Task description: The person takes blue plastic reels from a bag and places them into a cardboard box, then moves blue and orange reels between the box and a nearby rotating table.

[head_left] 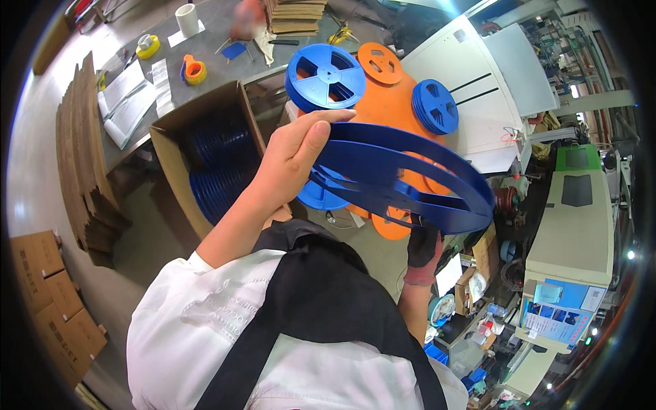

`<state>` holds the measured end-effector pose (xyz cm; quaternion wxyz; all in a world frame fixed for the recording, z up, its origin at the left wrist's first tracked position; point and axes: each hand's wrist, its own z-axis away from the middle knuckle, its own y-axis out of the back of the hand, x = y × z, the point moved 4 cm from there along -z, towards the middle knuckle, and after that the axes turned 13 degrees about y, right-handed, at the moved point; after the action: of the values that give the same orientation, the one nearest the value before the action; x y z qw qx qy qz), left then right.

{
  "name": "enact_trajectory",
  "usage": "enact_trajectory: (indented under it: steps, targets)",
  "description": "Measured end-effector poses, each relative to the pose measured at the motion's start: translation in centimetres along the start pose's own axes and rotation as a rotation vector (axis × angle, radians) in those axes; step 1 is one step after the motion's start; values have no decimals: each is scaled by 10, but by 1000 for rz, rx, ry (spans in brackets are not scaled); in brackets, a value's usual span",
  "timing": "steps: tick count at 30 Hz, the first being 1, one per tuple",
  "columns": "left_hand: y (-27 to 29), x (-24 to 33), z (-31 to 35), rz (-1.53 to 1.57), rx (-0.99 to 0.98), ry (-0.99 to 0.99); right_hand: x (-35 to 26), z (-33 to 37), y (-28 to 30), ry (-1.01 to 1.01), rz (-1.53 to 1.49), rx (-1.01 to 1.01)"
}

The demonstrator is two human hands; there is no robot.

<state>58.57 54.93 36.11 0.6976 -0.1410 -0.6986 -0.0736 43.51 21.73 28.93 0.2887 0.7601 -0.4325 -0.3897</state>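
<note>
A large dark-blue plastic reel [403, 181], tilted, is held up before me between both hands. My left hand [294, 154], bare, grips its left rim with the fingers stretched along the edge. My right hand [425, 246], in a black and reddish glove, supports the lower right rim; its fingertips are partly hidden by the reel. Beyond it, an orange round-lobed table [383, 106] carries a stack of blue reels [326, 75], a smaller blue stack [435, 107] and an orange reel [380, 63]. More blue and orange reels show partly behind the held one.
To my left stands an open cardboard box [179, 160] with dark-blue reels [222, 150] inside. A grey workbench [219, 31] behind bears tape rolls [194, 70], papers [128, 102] and stacked cardboard [297, 15]. A white machine panel [458, 75] and green-topped machine [574, 212] stand right.
</note>
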Motion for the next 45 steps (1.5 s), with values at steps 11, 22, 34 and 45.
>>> enact_trajectory:
  steps: [11,22,34,45]
  targets:
    - [-27,-23,4,497,172,61,-12,6,-51,-904,-1512,616]
    - [23,-94,-12,1096,161,463,-26,-46,-64,-825,-1634,345]
    - [3,-121,10,1243,197,439,-39,-46,-87,-1054,-1659,521]
    - [-23,-118,31,1062,67,383,-78,-70,-94,-796,-1766,575]
